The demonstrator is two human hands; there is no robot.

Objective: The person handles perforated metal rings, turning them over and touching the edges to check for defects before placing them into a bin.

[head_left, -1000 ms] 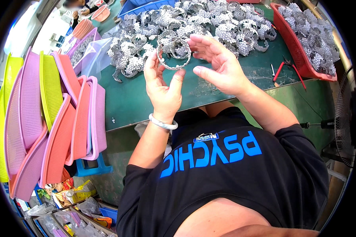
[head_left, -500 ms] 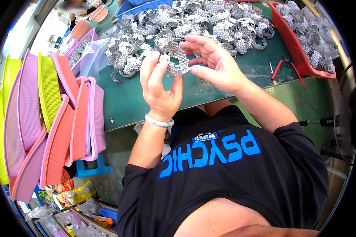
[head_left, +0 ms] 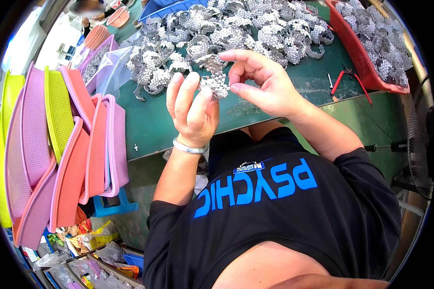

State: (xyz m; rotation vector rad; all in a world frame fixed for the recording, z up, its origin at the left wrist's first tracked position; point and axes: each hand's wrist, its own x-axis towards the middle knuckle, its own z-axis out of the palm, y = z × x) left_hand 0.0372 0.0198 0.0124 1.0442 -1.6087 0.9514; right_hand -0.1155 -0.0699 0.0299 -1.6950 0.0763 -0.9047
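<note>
Above the near part of the green worktable, a curled silver band with a honeycomb-like surface is held between my two hands. My left hand, a pale bangle on its wrist, has its fingers bent round the band's left and near side; the thumb is mostly hidden. On the other side, my right hand curls with the index fingertip at the band's upper edge and the thumb tip at its lower right edge. Just beyond lies a wide heap of similar curled silver bands.
A red bin of silver pieces stands at the right, with red-handled pliers beside it. Pink, purple and green plastic baskets are stacked at the left. A fan stands far right. Another person is at the far left.
The silver band has turned in my hands and come slightly nearer. My right-hand fingers have curled in more, and my left hand has shifted a little left and nearer.
</note>
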